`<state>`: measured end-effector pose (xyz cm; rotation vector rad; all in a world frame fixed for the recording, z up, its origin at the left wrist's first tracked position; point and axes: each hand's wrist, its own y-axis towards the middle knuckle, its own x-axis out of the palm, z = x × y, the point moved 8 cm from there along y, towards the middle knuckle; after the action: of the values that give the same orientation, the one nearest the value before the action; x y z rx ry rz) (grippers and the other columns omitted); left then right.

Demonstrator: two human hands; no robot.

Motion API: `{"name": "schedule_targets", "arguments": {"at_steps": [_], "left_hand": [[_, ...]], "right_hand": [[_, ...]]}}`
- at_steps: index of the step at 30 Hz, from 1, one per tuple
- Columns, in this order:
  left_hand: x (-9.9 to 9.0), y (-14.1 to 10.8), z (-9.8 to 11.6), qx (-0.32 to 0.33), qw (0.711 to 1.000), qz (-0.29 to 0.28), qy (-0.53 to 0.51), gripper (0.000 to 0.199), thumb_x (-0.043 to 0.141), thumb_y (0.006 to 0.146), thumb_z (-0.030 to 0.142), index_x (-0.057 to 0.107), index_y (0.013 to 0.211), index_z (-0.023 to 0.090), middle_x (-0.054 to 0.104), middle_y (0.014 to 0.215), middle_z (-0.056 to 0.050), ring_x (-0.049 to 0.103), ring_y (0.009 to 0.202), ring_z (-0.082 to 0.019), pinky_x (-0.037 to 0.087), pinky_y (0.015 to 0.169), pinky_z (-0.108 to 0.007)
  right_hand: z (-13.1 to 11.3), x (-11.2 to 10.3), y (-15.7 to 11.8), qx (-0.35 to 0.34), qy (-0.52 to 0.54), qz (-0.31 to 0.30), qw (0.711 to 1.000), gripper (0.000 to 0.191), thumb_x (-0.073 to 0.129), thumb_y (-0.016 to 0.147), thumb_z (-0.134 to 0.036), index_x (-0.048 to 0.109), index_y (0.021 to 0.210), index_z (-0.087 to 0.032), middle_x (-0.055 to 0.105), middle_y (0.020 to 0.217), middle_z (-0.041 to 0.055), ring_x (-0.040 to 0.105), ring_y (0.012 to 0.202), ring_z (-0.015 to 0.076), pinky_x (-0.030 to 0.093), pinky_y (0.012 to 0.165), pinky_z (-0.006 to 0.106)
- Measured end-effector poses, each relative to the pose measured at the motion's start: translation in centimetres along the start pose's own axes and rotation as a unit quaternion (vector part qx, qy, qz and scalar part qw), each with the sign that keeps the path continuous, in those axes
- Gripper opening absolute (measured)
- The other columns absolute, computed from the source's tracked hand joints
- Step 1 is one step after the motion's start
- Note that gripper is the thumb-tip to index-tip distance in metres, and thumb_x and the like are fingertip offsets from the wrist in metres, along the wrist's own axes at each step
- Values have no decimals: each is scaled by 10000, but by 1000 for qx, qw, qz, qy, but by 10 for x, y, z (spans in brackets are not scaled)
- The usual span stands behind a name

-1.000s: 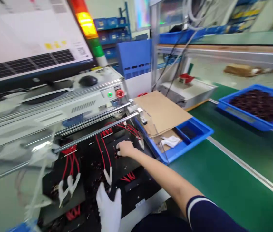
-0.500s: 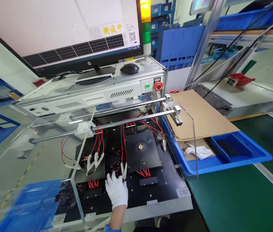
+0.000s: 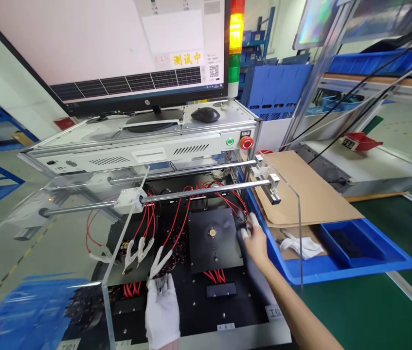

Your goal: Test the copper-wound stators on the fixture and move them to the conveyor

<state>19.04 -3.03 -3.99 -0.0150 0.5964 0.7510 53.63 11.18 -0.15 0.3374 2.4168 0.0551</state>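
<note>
My left hand (image 3: 162,311), in a white glove, is at the front of the black test fixture (image 3: 206,306). Its fingers close around a dark wound part (image 3: 160,282) that looks like a motor stator, mostly hidden. A white-sleeved alligator clip (image 3: 160,260) on red wires reaches down to that part. My right hand (image 3: 257,243), bare except for white-covered fingertips, is at the fixture's right edge. Thumb and finger close at the end of the red wires, on a clip largely hidden by them. Between my hands lies a square black plate (image 3: 213,243).
A clear acrylic cover (image 3: 300,238) on steel rails (image 3: 206,189) spans the fixture. Further clips (image 3: 143,250) hang left, near several stators (image 3: 83,306). Right are a blue tray (image 3: 377,270) with cardboard (image 3: 308,194) and a glove (image 3: 302,247). A monitor (image 3: 118,53) and emergency stop (image 3: 246,142) stand behind.
My right hand has come in from the right to the clip at the fixture's edge. My left hand has moved slightly left and toward me; the clip beside it has swung left.
</note>
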Motion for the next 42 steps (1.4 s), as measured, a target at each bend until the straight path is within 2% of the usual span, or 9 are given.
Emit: {"name": "schedule_targets", "arguments": {"at_steps": [4,7,13,19,23,28,33,38,42], "left_hand": [[-6,7,12,-54,981,-58,-178,394,391,792,532,571,1055,300,653,985,-58,535,1081,-236,502,838,-467],[4,-9,27,-84,953,-106,-271,403,413,772,566,594,1011,296,651,1004,-61,533,1084,-257,491,838,-526],[57,-52,93,-2,944,-195,-266,343,518,742,483,631,943,229,639,1016,-94,526,1094,-292,419,921,-581],[103,11,140,135,964,-193,-122,157,554,772,307,646,845,203,491,1256,-67,505,1109,-223,382,1009,-443],[127,18,165,338,909,-232,76,126,650,677,150,659,783,217,480,1284,-38,378,1225,-265,337,1035,-462],[126,16,166,383,884,-212,163,298,679,628,101,658,862,284,400,1359,2,317,1257,-294,254,1060,-515],[96,19,135,268,955,-63,109,350,513,771,113,607,1063,279,459,1293,-60,392,1210,-260,346,1010,-450],[123,-22,112,156,980,-120,42,625,542,777,205,291,1350,195,427,1310,-131,424,1199,-260,398,989,-412],[147,-23,122,196,968,-155,24,608,543,770,146,319,1332,203,340,1389,-114,359,1255,-251,367,1031,-407]], "right_hand": [[5,44,85,74,-112,-30,990,908,602,677,-220,71,1384,-13,423,1289,227,432,1184,285,376,950,361],[16,52,98,125,-151,-81,977,714,537,732,-198,214,1357,-72,560,1107,180,555,1028,268,436,830,342],[-31,22,63,-22,-210,-79,974,486,455,756,-209,426,1240,-197,568,1088,105,568,981,248,422,788,313],[-17,32,6,-23,-216,-147,965,657,518,756,-339,300,1332,-110,495,1200,157,515,1071,265,412,830,317],[3,35,-12,-15,-211,-150,966,607,473,808,-412,335,1306,-92,533,1158,158,545,1032,253,416,801,305],[0,30,-12,-34,-296,-198,934,517,467,809,-460,441,1202,-125,633,928,132,616,843,276,415,662,315],[-2,24,2,-20,-292,-221,930,438,497,777,-492,524,1038,-141,653,823,124,622,794,285,411,633,317],[-6,14,25,58,-39,-228,971,412,547,736,-481,544,1005,-169,632,711,38,602,631,181,431,547,249],[-27,17,36,135,174,-241,945,440,570,703,-510,523,969,-163,561,581,-9,513,440,124,373,373,204]]}}
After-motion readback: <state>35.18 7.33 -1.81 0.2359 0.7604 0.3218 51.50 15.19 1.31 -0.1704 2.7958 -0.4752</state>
